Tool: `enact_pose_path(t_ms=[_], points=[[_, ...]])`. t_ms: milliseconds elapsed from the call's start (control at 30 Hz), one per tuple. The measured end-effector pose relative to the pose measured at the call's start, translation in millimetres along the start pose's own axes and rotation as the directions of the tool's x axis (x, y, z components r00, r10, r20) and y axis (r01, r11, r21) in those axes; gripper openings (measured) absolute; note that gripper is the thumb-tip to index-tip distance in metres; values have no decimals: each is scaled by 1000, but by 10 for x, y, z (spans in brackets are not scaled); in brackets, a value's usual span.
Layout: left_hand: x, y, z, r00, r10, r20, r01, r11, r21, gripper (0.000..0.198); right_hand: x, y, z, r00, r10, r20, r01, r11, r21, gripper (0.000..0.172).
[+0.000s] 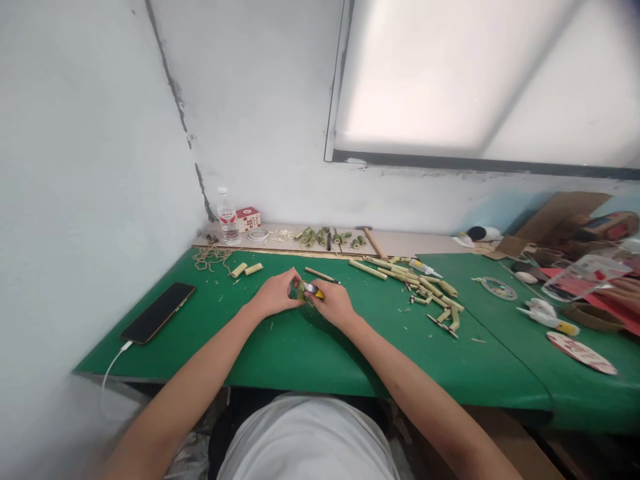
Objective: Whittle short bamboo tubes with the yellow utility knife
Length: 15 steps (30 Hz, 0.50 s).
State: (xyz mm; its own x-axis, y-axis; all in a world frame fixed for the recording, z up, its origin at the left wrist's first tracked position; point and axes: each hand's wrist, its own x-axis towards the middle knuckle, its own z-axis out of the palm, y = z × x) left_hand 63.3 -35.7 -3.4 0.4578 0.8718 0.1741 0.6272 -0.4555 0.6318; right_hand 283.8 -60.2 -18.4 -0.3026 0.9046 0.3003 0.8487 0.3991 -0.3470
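Note:
My left hand (277,293) is closed around a short green piece of bamboo (301,291), holding it above the green table mat (280,360). In my right hand (334,303) is a utility knife (314,289) with a yellow part showing, its front end against the bamboo piece. The fingers partly hide both the knife and the piece. Just beyond my hands lies a thin stick (323,275). Two short bamboo tubes (246,269) rest to the left, and a pile of cut bamboo lengths (420,280) lies to the right.
A phone (159,313) with a white cable lies at left. Along the wall stand a water bottle (229,220), a red-and-white box (249,219), tape (258,234), green bamboo bits (315,236) and a hammer (375,243). Glue bottles (425,268) and a clear plastic container (583,277) are at right.

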Motion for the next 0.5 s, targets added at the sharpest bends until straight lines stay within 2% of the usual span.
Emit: enact_pose_path(t_ms=[333, 500], points=[[-26, 87, 8, 999, -34, 39, 33, 999, 28, 42, -44, 8, 41, 998, -50, -28, 50, 998, 32, 9], [-44, 138, 29, 996, -51, 72, 47, 997, 57, 41, -47, 86, 57, 998, -33, -51, 36, 998, 58, 10]])
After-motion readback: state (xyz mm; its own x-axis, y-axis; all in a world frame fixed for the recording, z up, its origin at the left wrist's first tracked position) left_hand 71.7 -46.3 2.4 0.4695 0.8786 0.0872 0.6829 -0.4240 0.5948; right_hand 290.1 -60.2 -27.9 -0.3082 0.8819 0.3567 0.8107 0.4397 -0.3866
